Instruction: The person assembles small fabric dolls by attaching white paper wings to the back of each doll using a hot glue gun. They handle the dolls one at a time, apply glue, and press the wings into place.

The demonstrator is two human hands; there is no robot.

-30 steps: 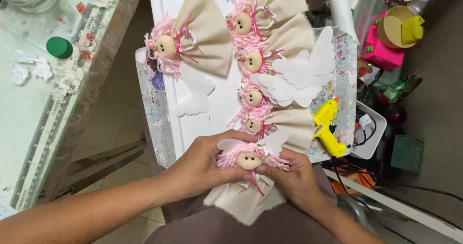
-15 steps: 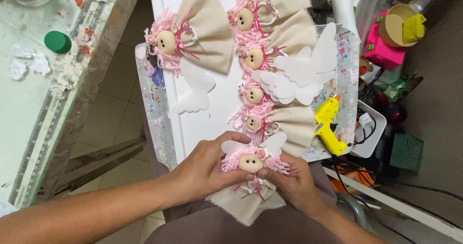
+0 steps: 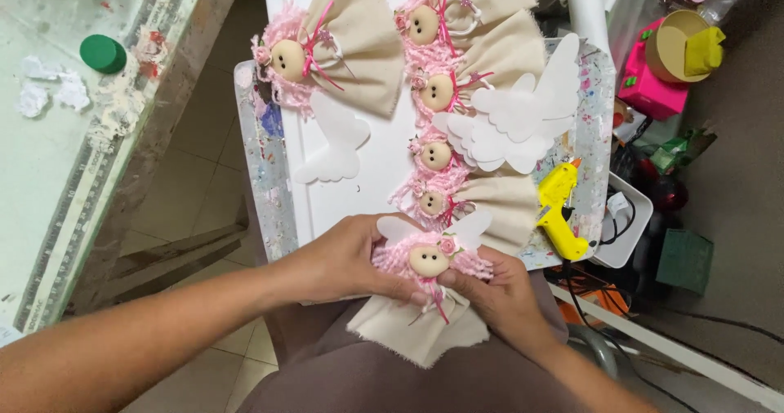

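Together, both hands point(image 3: 351, 258) point(image 3: 498, 295) cup the angel doll point(image 3: 429, 262).

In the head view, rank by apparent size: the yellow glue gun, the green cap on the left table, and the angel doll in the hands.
1. Angel doll, held by both hands
2. Yellow glue gun
3. Green cap

The doll lies nearest the camera, which inflates it somewhat.

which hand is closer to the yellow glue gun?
Right. The right hand grips the doll just left of and below the glue gun; the left hand is on the doll's far side.
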